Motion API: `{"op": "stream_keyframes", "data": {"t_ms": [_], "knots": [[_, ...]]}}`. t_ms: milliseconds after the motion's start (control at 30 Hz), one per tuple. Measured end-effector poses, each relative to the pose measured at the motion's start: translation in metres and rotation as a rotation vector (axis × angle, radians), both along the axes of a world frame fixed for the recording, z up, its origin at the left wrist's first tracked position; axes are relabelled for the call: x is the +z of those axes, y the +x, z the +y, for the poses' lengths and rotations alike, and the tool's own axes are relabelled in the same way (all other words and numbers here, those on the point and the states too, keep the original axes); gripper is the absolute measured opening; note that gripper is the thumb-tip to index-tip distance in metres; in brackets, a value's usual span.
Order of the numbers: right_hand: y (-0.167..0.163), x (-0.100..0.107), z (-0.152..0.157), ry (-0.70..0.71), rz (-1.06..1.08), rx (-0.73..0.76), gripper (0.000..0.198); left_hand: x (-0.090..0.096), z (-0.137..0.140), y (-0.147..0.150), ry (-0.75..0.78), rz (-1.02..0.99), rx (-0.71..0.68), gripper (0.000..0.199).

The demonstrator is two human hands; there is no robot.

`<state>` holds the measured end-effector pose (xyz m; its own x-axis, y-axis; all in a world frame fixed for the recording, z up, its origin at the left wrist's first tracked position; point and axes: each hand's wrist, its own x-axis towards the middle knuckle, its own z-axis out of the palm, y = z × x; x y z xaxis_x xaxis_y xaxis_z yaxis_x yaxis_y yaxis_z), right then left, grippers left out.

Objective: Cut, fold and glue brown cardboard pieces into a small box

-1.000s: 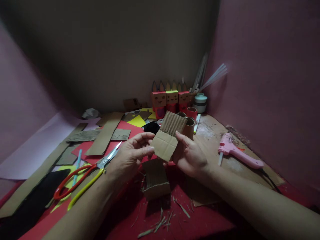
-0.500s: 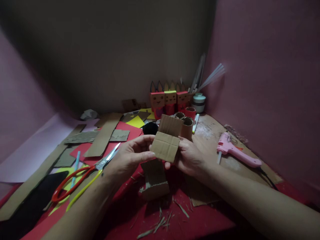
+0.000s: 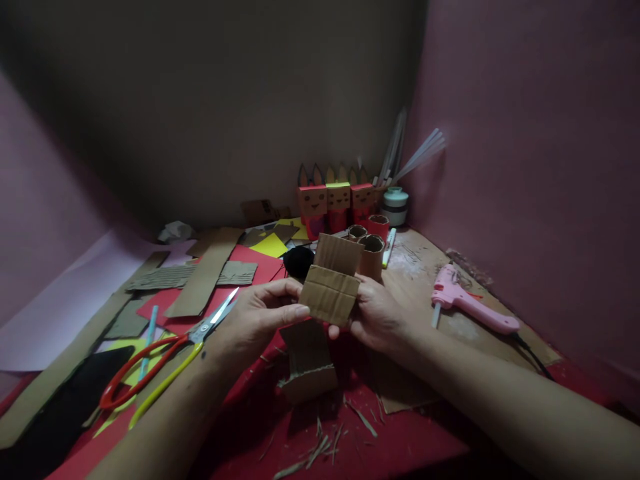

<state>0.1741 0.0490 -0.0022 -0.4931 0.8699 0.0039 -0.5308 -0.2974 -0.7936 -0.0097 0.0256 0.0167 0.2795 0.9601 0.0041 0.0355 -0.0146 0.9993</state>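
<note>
A folded piece of cardboard [image 3: 330,293] is held up over the middle of the table, its upper flap bent back along a crease. My left hand [image 3: 273,303] pinches its left edge between thumb and fingers. On the other side my right hand [image 3: 375,310] grips the right edge, most of its fingers hidden behind the piece. Just below lies a second bent cardboard piece [image 3: 309,363] on the red tabletop [image 3: 400,437]. Scissors [image 3: 195,337] with red and yellow handles lie open beside my left forearm.
A pink glue gun [image 3: 470,303] rests at the right. Behind my hands stand cardboard tubes [image 3: 371,257] and several decorated figures with pointed ears [image 3: 313,200]. Cardboard strips [image 3: 205,273] and coloured paper cover the left side. Cardboard scraps [image 3: 320,450] litter the front.
The whole view has shifted very slightly. Both hands keep hold of the folded cardboard, which is tilted a little differently.
</note>
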Motion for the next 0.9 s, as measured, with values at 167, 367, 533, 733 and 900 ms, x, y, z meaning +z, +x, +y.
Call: {"op": "stream_keyframes", "data": {"t_ms": [167,367,533,733,900], "knots": [[-0.0011,-0.0015,0.0008,-0.027,0.002,-0.008,0.025,-0.0002,0.0008,0.0013,0.007,-0.022,0.007,0.015],[-0.0007,-0.0014,0.0017,-0.044,0.014,0.014,0.023,0.0023,0.0018,0.0047,-0.038,-0.084,0.033,0.017],[0.0007,0.0003,0.0001,-0.045,0.026,0.013,0.026,0.0034,0.0011,0.0067,-0.087,-0.104,0.118,0.024],[0.0034,-0.0024,-0.0005,-0.007,0.051,0.011,0.033,0.0034,0.0014,0.0083,-0.079,-0.169,0.195,0.029],[0.0028,-0.0024,-0.0008,0.044,0.012,-0.082,0.038,0.0052,0.0,0.008,-0.063,-0.201,0.193,0.025]]}}
